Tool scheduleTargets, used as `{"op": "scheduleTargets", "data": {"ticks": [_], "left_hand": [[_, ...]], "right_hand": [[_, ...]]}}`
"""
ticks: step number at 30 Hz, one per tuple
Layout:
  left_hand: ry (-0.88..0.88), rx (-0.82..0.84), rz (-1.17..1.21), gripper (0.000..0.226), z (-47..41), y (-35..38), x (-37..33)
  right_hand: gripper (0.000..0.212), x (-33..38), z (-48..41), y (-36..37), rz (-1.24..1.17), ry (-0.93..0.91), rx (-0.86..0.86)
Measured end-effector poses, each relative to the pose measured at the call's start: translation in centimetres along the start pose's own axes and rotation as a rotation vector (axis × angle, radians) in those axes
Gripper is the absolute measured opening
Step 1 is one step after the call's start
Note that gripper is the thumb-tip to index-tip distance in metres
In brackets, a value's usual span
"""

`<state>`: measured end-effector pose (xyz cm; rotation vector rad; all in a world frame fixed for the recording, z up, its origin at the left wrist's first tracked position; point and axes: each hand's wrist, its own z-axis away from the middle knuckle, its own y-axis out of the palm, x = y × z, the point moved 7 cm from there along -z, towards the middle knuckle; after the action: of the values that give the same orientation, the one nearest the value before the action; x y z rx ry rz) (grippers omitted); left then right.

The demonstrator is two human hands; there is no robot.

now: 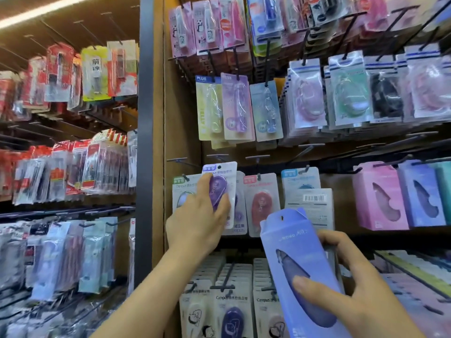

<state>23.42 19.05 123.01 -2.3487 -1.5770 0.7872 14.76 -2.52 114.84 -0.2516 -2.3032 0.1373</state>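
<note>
While the right hand (361,286) is clasping a blue box (299,242) low before the rack (181,132), the left hand (197,215) is pinching a purple pack (228,174) against the hanging cards (262,203), its hole (219,167) seemingly free; rehanging is probably underway, calling for threading that hole onto a peg (217,156).

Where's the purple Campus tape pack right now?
Head view, centre: the purple tape pack, gripped by the left hand, just left of the red pack.
</note>
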Motion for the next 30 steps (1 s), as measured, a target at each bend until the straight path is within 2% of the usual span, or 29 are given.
{"op": "scheduleTargets", "data": {"ticks": [7,14,17,20,24,27,30], "left_hand": [[0.085,-0.025,-0.319,0.056,0.2,-1.4,-1.0],[0.167,-0.052,-0.398,0.057,-0.3,-1.3,-1.2],[0.185,-0.079,-0.434,0.058,-0.8,-1.1,-1.5],[0.236,-0.037,-0.502,0.062,-0.4,0.4,-2.0],[0.283,-0.051,-0.602,0.060,-1.0,1.1,-2.6],[0.400,-0.007,-0.722,0.049,-1.4,2.5,-3.6],[0.396,0.083,-0.812,0.058,-2.6,4.7,-2.8]], "right_hand": [[0.064,-0.2,0.2,-0.6,-0.056,-0.008,0.021],[0.067,-0.9,0.0,-0.9,-0.013,0.028,0.075],[0.079,-1.2,0.2,-0.9,-0.025,0.044,0.101],[0.093,-1.5,0.3,-1.3,0.000,0.023,0.093],[0.076,-1.8,0.2,-1.1,-0.034,0.015,0.094],[0.070,-2.0,0.2,-1.0,-0.034,0.011,0.073],[0.065,-2.2,0.3,-1.0,-0.056,0.016,0.074]]}}
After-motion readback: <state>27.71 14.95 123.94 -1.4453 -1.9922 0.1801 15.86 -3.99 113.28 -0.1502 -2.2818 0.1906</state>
